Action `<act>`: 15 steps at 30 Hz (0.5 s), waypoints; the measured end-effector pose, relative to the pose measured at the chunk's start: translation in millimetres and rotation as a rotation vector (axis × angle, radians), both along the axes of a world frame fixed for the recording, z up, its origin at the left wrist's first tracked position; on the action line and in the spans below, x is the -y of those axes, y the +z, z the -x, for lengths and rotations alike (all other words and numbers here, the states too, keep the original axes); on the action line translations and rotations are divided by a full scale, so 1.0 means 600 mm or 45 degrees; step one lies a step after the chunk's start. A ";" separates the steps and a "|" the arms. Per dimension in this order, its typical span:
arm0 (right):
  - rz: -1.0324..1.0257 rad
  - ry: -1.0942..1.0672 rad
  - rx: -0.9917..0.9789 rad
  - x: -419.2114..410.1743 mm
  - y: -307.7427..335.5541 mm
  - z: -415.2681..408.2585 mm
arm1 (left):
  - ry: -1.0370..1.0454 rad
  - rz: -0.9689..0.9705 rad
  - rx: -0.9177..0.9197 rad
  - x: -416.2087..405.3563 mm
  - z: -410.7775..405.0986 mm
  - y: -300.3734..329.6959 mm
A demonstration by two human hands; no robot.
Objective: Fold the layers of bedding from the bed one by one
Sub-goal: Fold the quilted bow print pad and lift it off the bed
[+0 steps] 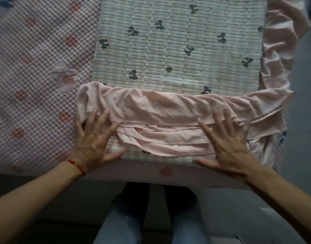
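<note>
A pale quilted pad with dark bow prints (177,44) lies folded on the bed, its pink skirt edge (165,110) turned over its near end in wrinkled layers. My left hand (94,140) lies flat with spread fingers on the left end of that pink fabric. Over at the right end, my right hand (227,143) presses down the same way, fingers straight and fanned. More of the pink ruffle (281,50) runs along the pad's right side.
A pink bubble-textured mattress cover with red spots (36,67) lies under the pad and fills the left side. The bed's near edge (151,175) runs just below my hands. Grey floor (302,103) shows at right; my legs stand below the edge.
</note>
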State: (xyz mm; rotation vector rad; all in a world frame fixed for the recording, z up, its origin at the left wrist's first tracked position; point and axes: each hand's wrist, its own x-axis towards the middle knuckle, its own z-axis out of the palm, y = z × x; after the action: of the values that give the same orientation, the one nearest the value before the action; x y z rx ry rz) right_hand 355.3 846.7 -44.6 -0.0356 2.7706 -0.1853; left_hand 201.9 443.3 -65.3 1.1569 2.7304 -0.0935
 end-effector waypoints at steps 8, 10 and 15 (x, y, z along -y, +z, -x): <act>-0.022 0.021 0.041 -0.001 -0.015 -0.060 | 0.079 0.024 0.243 0.059 0.007 0.009; 0.086 -0.105 -0.158 -0.019 0.020 -0.055 | 0.160 -0.286 0.355 0.072 0.017 0.028; 0.041 -0.343 -0.392 -0.084 0.123 0.013 | 0.547 -0.758 0.340 0.037 0.077 0.136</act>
State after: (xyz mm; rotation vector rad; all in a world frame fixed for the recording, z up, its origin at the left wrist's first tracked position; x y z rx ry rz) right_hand 347.3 897.2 29.2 0.3293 3.0705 -0.3179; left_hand 155.9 421.3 16.0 0.5835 2.7492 0.9076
